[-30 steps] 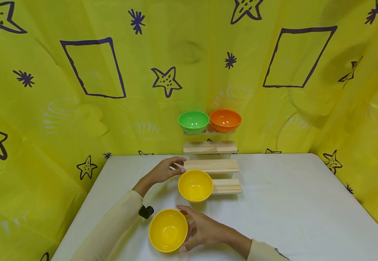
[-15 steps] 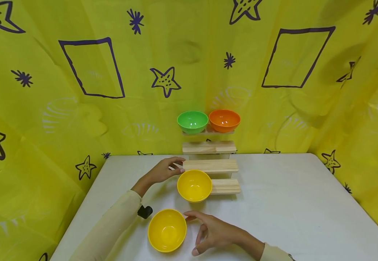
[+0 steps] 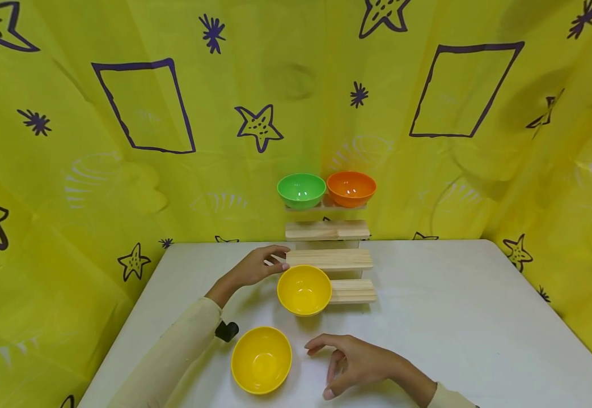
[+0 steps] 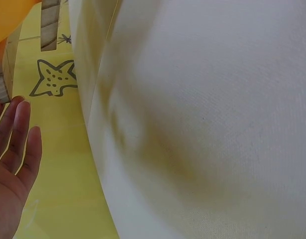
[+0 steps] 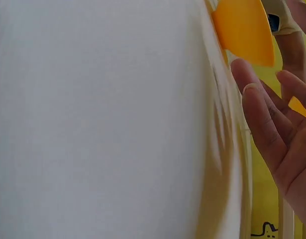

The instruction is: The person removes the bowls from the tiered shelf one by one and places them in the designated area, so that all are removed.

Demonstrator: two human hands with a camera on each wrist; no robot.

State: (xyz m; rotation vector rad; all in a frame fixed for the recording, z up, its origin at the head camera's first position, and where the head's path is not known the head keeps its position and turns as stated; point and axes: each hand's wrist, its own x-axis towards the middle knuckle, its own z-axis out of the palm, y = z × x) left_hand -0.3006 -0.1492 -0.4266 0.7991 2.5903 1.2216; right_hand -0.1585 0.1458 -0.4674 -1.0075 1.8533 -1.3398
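Head view: four wooden steps (image 3: 329,259) hold one green bowl (image 3: 301,191), one orange bowl (image 3: 351,189), one yellow bowl (image 3: 304,290); my spread left hand (image 3: 255,266) is beside them, loosely spread right hand (image 3: 359,360) near the worktop (image 3: 459,317)'s second yellow bowl (image 3: 262,361).

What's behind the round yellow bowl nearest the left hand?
Two pale wooden slats show past the yellow bowl; the lower slat has its left part covered from view.

The far yellow bowl (image 3: 304,290) hides the left end of the lowest wooden step (image 3: 353,292). Whether the left hand (image 3: 256,266) touches the step above (image 3: 329,259) is unclear. The left sleeve (image 3: 173,351) partly covers an unidentifiable black object (image 3: 228,331). The right wrist view's edge crops the right hand (image 5: 284,129).
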